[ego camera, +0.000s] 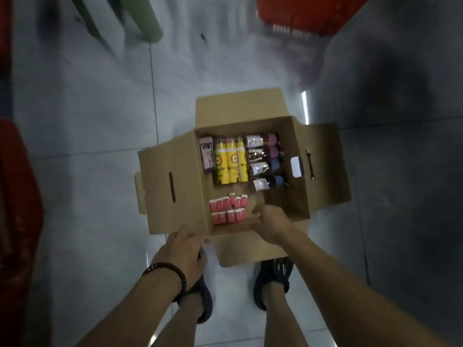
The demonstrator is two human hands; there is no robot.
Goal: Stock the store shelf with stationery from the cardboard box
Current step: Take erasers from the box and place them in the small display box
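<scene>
Cardboard box (155, 196) sits open on the floor tiles (87, 171), flaps splayed; our left hand (184, 249) curls over its near-left corner and holds it. Our right hand (271, 221) is inside at the near wall, fingers curled; we cannot tell whether it pinches anything. Pink packs (226, 209), in two rows running left-right, lie just left of the right hand, which is the nearer one; yellow packs (231, 162) beyond lie lengthwise, pointing away from us.
</scene>
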